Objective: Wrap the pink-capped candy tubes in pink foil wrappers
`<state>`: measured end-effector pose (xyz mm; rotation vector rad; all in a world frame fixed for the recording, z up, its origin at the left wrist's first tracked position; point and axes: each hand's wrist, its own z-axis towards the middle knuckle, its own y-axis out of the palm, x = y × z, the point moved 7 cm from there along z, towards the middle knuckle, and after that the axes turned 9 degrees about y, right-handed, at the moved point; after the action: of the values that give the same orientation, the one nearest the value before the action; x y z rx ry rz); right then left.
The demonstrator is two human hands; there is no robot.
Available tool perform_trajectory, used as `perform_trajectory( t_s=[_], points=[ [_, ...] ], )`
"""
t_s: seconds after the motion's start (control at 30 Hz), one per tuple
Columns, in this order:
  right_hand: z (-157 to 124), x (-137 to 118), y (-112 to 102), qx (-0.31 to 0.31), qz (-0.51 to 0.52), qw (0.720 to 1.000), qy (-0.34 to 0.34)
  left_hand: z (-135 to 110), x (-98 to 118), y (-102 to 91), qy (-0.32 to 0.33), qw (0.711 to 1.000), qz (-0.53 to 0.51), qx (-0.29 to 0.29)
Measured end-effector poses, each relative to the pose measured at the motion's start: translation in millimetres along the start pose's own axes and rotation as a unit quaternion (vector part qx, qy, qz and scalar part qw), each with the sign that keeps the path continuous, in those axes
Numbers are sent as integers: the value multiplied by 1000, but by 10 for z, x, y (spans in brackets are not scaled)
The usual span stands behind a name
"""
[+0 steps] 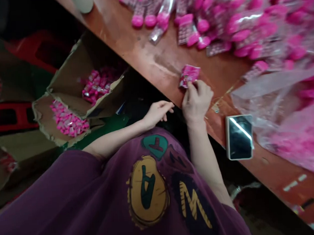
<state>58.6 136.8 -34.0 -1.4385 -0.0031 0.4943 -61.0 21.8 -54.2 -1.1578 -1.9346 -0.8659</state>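
My right hand [197, 99] rests at the edge of the brown table [154, 58], its fingers pinched on a small pink packet [188, 75] that lies on the wood. My left hand [158, 113] hovers just off the table edge, to the left of the right hand, fingers loosely curled with nothing visible in them. A large heap of pink packets in clear wrappers [220, 21] covers the far side of the table.
An open cardboard box [67, 90] with pink packets stands on the floor to the left. A phone [239, 137] lies face up near the table edge on the right, beside a clear plastic bag of pink items [290, 125]. Red stools stand at far left.
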Motion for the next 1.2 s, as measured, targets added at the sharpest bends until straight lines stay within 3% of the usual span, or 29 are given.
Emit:
perform_trajectory(
  t_s=[0.1,0.2,0.27,0.4,0.47,0.53,0.67,0.77,0.87,0.93,1.0,1.07,1.17,1.2],
  points=[
    [-24,20,-69,77,52,995,-26,-110,-211,-39,-43,999,-18,-22],
    [-197,-20,-275,148,104,982,-56,-187,-133,-124,-42,996,-73,-10],
    [-361,-98,-356,125,103,984,-73,-187,55,-147,-18,993,-112,-18],
    [-650,-265,-352,-5,108,992,-70,-87,379,-121,20,993,-115,-30],
    [-721,-273,-416,-4,179,983,-37,-32,436,-87,33,995,-95,-12],
    [-742,-195,-473,10,296,955,30,-8,435,-9,41,996,-77,-10],
    [-743,-16,-435,-24,494,853,166,-47,371,263,58,994,-68,-54],
    [-745,70,-432,-40,555,804,212,-65,338,447,76,993,-74,-48],
    [-790,182,-459,-9,586,776,235,-61,296,638,56,993,-91,-56],
    [-848,280,-492,36,578,777,247,-67,268,762,26,989,-109,-92],
    [-881,369,-520,61,548,796,251,-69,251,829,0,986,-114,-122],
    [-807,430,-550,35,505,834,220,-42,255,809,-9,987,-105,-118],
    [-452,583,-677,-16,395,911,119,40,306,701,5,993,-97,-69],
    [-279,697,-762,7,342,934,101,65,329,669,12,994,-100,-52]
  ],
)
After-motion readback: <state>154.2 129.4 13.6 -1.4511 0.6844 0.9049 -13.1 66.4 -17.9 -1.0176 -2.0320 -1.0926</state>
